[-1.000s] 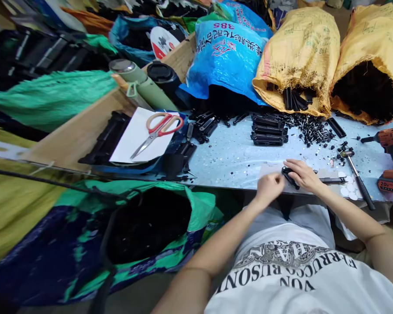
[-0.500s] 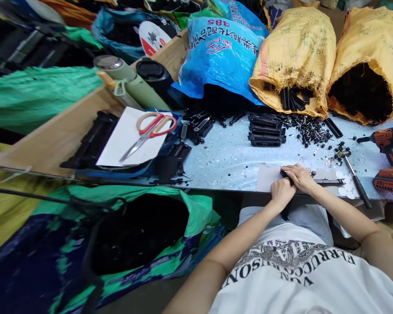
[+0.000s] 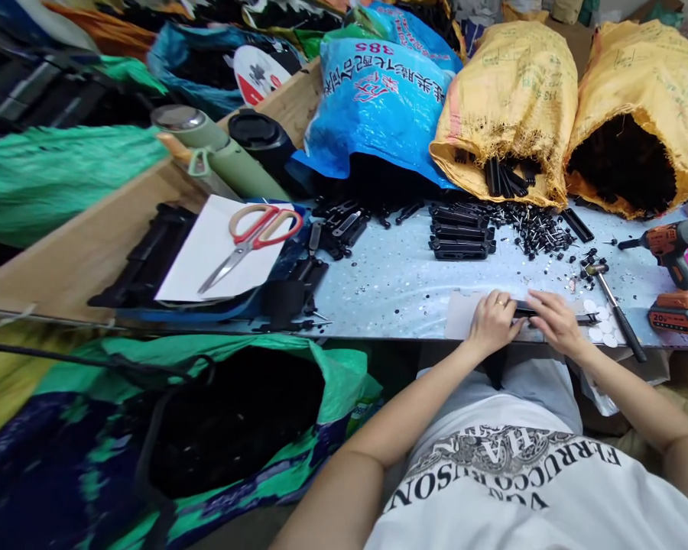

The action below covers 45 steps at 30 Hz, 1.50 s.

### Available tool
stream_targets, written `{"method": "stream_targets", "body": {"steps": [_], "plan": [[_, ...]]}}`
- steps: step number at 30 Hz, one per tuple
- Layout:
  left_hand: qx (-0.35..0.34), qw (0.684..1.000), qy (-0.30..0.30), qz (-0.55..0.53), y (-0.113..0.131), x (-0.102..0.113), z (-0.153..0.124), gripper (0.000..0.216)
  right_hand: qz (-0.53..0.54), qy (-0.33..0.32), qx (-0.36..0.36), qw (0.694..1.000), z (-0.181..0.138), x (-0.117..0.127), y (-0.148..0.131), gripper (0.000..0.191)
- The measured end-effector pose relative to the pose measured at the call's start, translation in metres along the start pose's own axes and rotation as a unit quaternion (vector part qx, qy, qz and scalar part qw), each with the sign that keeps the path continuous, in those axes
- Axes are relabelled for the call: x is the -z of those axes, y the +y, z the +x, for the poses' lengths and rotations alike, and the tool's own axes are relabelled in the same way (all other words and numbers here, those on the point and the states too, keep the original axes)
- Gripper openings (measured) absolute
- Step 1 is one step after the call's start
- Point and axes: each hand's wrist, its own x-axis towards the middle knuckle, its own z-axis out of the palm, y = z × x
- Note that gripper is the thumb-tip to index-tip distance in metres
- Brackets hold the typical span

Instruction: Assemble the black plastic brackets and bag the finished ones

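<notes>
At the front edge of the bench, both hands work on a long black plastic part (image 3: 524, 308). My left hand (image 3: 491, 322) is closed on the part's left end, fingers over the top and thumb pointing right. My right hand (image 3: 556, 324) has its fingers bent onto the part farther right, with the thumb near the left thumb. Another slim black strip (image 3: 585, 319) sticks out beyond the right hand. Under the hands lies a pale flat sheet (image 3: 459, 313). White round discs (image 3: 602, 334) and a hammer (image 3: 619, 312) lie just to the right.
A cordless drill (image 3: 676, 267) stands at the right. Stacked black parts (image 3: 462, 231) and loose screws (image 3: 542, 231) lie behind the hands. Yellow sacks (image 3: 510, 99) and a blue sack (image 3: 378, 107) line the back. Scissors (image 3: 258, 235) rest on white paper at left.
My hands were bunched together at the left; now they are apart along the black part, the right hand having moved right. The view has shifted slightly.
</notes>
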Motion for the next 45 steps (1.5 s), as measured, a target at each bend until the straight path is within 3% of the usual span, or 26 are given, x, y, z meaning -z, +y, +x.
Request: {"method": "stream_targets", "body": {"steps": [2,4,7,12,16,19,21,24,27,31,35,37,39,41,45], "plan": [[-0.076,0.997,-0.011,-0.011,-0.002,-0.002,0.011,0.048,-0.024,0.018,-0.009,1.000,-0.021,0.009,0.016,0.042],[-0.104,0.992,-0.057,-0.028,-0.002,-0.006,0.020,0.051,-0.032,-0.014,-0.003,0.999,-0.036,0.012,0.032,0.046],[-0.086,0.992,-0.087,-0.038,0.000,-0.015,0.027,0.047,-0.023,-0.048,0.021,0.998,-0.046,0.007,0.054,0.052],[-0.075,0.995,-0.049,-0.031,0.000,-0.023,0.022,0.047,-0.003,-0.076,0.065,0.995,-0.042,0.004,0.078,0.050],[-0.086,0.995,-0.051,-0.028,-0.002,-0.023,0.022,0.048,0.041,-0.135,0.085,0.986,-0.033,0.013,0.087,0.044],[-0.093,0.994,-0.056,-0.016,0.000,-0.020,0.020,0.049,-0.001,-0.166,0.091,0.982,-0.028,0.022,0.088,0.042],[-0.114,0.992,-0.061,0.008,0.001,-0.017,0.018,0.051,-0.075,-0.188,0.089,0.975,-0.027,0.026,0.086,0.044],[-0.116,0.990,-0.064,0.052,-0.002,-0.012,0.018,0.047,-0.186,-0.180,0.030,0.965,-0.029,0.030,0.082,0.050],[-0.074,0.995,-0.062,0.031,-0.012,-0.002,0.020,0.036,-0.191,-0.162,-0.009,0.968,-0.026,0.035,0.069,0.054],[-0.050,0.993,-0.009,-0.104,-0.013,0.026,0.008,0.051,-0.029,-0.166,0.025,0.985,-0.008,0.061,0.032,0.052],[-0.104,0.946,0.016,-0.307,0.008,0.058,-0.017,0.064,0.197,-0.185,0.086,0.959,0.013,0.088,-0.007,0.051],[-0.053,0.930,0.005,-0.363,0.015,0.069,-0.018,0.064,0.256,-0.174,0.045,0.950,0.021,0.088,-0.012,0.053],[0.030,0.919,-0.027,-0.392,0.012,0.077,-0.010,0.062,0.300,-0.147,-0.056,0.941,0.026,0.080,-0.006,0.057],[0.082,0.894,-0.060,-0.436,0.002,0.081,0.004,0.060,0.351,-0.119,-0.177,0.912,0.029,0.068,0.007,0.062],[0.085,0.837,-0.081,-0.535,-0.019,0.087,0.025,0.056,0.415,-0.091,-0.335,0.841,0.026,0.052,0.025,0.068]]}}
